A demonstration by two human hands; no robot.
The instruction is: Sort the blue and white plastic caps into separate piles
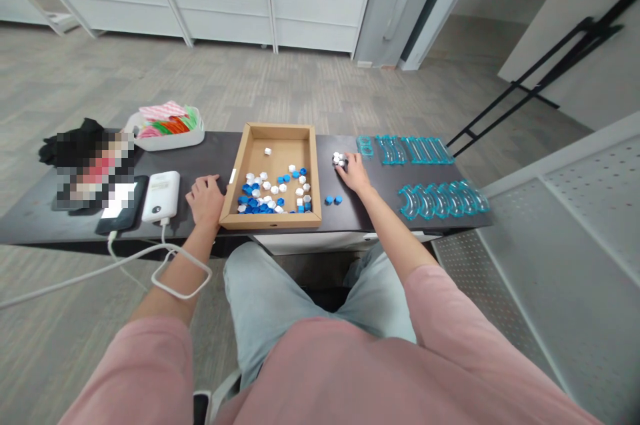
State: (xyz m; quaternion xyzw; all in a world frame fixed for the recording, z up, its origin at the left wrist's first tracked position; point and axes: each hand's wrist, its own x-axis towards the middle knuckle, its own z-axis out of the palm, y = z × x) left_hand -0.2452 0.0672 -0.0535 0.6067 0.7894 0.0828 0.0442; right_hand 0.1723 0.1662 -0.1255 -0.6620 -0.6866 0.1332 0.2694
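A shallow cardboard box (283, 133) holds many small white and blue hexagonal pieces, mostly heaped at its near side. Just left of the box, my left hand (206, 201) lies on the dark table with its fingers apart and nothing in them. To the right of the box, my right hand (356, 175) has its thumb and fingers closed around a small cluster of white hexagonal pieces (338, 159) on the tabletop. Two blue hexagonal pieces (333, 200) lie side by side nearer to me. My fingers partly cover the white cluster.
Clear teal plastic parts, some curved (443, 200) and some straight (427, 150), lie in rows at the right. At left are a white power bank (161, 197) with a cable, a phone (121, 205), a white basket (170, 139) and a black cloth (75, 141).
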